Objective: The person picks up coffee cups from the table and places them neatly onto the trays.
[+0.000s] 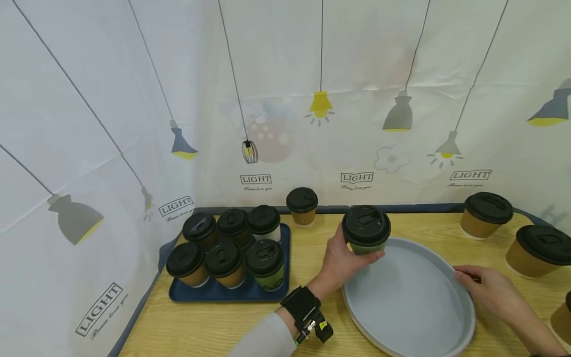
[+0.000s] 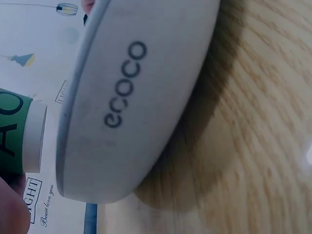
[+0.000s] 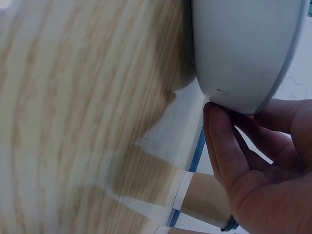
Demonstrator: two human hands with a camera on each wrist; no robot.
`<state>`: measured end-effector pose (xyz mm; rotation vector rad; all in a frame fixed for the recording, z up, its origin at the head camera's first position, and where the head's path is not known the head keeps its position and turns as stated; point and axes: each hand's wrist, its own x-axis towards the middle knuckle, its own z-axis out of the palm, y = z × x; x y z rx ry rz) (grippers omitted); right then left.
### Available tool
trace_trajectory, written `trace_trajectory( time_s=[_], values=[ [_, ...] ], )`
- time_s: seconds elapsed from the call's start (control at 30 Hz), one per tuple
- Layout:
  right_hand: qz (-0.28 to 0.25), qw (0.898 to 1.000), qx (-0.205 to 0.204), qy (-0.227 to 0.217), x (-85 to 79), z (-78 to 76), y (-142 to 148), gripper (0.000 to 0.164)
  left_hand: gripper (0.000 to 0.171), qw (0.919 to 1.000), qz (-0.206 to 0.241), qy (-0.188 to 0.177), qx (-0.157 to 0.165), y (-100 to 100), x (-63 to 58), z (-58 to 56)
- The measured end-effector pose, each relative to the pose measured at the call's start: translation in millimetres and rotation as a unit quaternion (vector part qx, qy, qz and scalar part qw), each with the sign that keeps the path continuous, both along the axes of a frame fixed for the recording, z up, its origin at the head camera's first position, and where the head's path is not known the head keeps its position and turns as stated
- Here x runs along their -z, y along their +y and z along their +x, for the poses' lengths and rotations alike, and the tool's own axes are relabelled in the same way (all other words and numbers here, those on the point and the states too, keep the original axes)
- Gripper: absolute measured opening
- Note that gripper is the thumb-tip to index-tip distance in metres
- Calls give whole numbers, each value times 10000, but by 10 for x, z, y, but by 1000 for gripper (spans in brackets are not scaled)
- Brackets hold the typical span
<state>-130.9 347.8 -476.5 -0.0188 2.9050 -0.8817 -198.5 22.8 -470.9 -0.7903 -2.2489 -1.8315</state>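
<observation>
My left hand (image 1: 341,260) grips a green paper cup (image 1: 367,248) with a black lid, held upright over the far left rim of a round grey tray (image 1: 410,297). The left wrist view shows the cup's green sleeve (image 2: 13,131) and white base beside the tray's outer wall (image 2: 122,97), which reads "ecoco". On the right side, my right hand (image 1: 495,292) pinches the tray's edge between thumb and fingers. In the right wrist view, the fingers (image 3: 226,146) curl under the tray wall (image 3: 239,53).
A blue rectangular tray (image 1: 232,293) at left bears several lidded cups, brown, white and green. One brown cup (image 1: 303,210) stands by the back wall. More brown cups (image 1: 484,218) stand along the right side. A printed sheet (image 1: 285,124) hangs behind the wooden table (image 1: 200,327).
</observation>
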Motion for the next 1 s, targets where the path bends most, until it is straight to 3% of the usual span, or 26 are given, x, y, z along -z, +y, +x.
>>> trace_trajectory(
  time_s=[0.3,0.67,1.0],
  values=[
    [22,10000,14,-78,3,-9,3,49,80,9992,-165,-14,352,27,72,-51],
    [-10,9999,68,-95,13,-5,18,47,77,9932,-644,-963,124,54,162,-46],
    [-26,10000,58,-41,7,6,12,47,78,9889,-1019,-1076,104,96,249,-70]
  ],
)
